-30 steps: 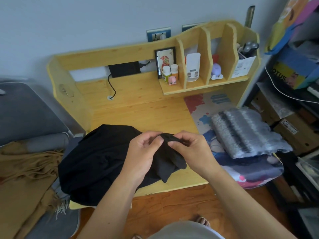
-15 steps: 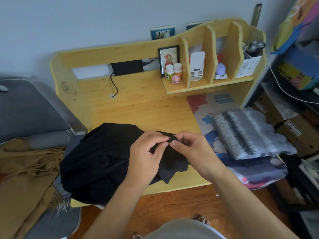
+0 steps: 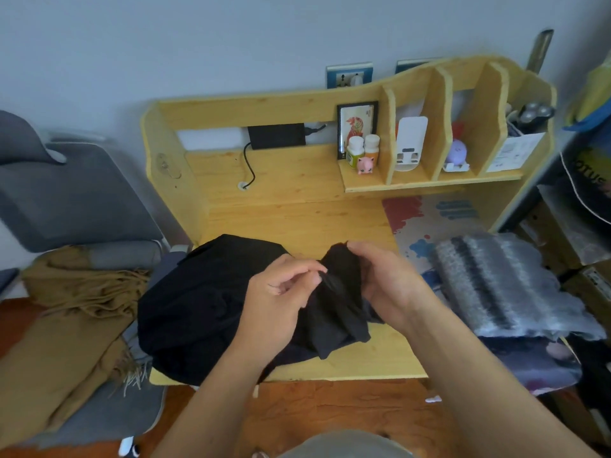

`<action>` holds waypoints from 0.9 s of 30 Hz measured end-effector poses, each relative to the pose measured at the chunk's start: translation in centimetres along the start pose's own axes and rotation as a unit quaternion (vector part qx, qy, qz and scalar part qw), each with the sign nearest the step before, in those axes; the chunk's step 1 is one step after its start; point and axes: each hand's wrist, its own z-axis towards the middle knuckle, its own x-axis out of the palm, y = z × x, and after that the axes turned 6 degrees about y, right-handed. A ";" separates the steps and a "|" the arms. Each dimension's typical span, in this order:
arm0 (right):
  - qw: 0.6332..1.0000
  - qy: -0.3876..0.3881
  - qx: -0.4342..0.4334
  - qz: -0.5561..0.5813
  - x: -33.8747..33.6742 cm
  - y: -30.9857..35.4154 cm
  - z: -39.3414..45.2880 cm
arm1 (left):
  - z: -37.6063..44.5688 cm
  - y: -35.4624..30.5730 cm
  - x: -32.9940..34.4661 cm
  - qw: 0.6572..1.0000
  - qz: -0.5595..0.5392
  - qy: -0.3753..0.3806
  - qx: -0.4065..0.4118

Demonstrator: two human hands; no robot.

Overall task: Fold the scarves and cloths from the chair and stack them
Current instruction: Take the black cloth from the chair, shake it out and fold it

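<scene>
Separating since earlier, left hand (image 3: 281,289) and right hand (image 3: 380,279) apparently pinch black cloth (image 3: 205,302) edges.

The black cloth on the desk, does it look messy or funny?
Yes. The black cloth lies bunched in a heap, not flat, and its left side hangs over the edge of the wooden desk. The left hand and right hand each pinch its edge. It is not folded yet.
</scene>
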 end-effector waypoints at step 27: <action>0.783 -0.335 -0.447 -0.274 -3.2 32.9 2.8 | 9.7 -27.6 -25.3 0.864 0.204 -0.458 0.050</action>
